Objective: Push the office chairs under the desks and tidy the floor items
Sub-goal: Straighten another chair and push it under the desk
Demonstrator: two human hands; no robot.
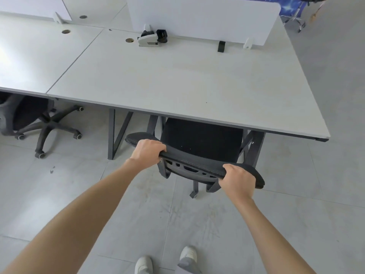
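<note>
A black mesh office chair (201, 139) stands in front of me with its seat partly under the white desk (177, 80). My left hand (147, 153) grips the top edge of the chair's backrest on the left. My right hand (238, 181) grips the same top edge further right. A second black office chair (29, 117) stands at the left, tucked partly under the neighbouring desk (39, 56), its star base and castors showing.
On the desk's far side lie a white stapler-like device (148, 39) and a small black object (162, 34) near a white divider panel (201, 18). Dark desk legs (113, 133) flank the chair. Another chair's chrome base (296, 21) shows far right. Grey tiled floor lies around my feet.
</note>
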